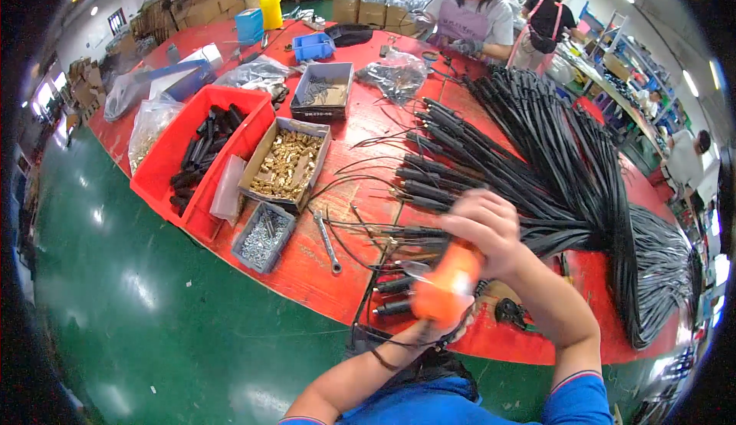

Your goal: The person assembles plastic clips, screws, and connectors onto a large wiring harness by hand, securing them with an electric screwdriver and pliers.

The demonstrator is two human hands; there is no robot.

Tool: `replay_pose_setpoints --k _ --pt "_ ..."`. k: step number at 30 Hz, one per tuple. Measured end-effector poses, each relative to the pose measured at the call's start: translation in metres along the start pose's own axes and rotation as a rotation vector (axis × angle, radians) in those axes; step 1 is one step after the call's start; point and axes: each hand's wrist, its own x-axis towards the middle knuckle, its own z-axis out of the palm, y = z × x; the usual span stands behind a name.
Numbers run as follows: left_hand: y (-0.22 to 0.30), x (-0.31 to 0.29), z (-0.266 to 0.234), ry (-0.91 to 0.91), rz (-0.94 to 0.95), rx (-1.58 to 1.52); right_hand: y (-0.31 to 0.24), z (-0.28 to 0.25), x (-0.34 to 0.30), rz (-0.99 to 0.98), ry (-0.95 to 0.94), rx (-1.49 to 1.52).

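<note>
My right hand [487, 229] is closed round an orange hand-held tool [445, 291], smeared by motion, so its exact kind does not show. My left hand [458, 331] sits just below the tool, partly hidden by it. Its fingers are closed on a black cable [438, 342], of which only a short part shows. Right beside both hands, several black cables [529, 156] with thick sleeved ends lie in a large bundle, their thin wires pointing left. A combination wrench [326, 242] rests on the red table to the left.
The red table [349, 287] holds a red bin [146, 187] of black sleeves, a box of brass fittings [287, 160], a grey tray of screws [264, 237] and a dark box [322, 91]. Black-handled pliers [512, 314] lie beside my right forearm. A co-worker [471, 14] works across the table.
</note>
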Motion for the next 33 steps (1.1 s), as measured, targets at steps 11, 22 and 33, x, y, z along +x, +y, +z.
replay_pose_setpoints --k 11,22,33 --pt "0.016 -0.002 0.024 0.225 -0.023 0.208 -0.156 -0.089 -0.138 0.79 0.86 0.404" --pt "0.014 -0.004 0.029 0.25 -0.036 0.142 -0.199 -0.05 -0.143 0.875 0.765 0.789" --pt "0.013 -0.005 0.028 0.258 -0.025 0.133 -0.195 -0.029 -0.142 0.974 0.789 0.871"
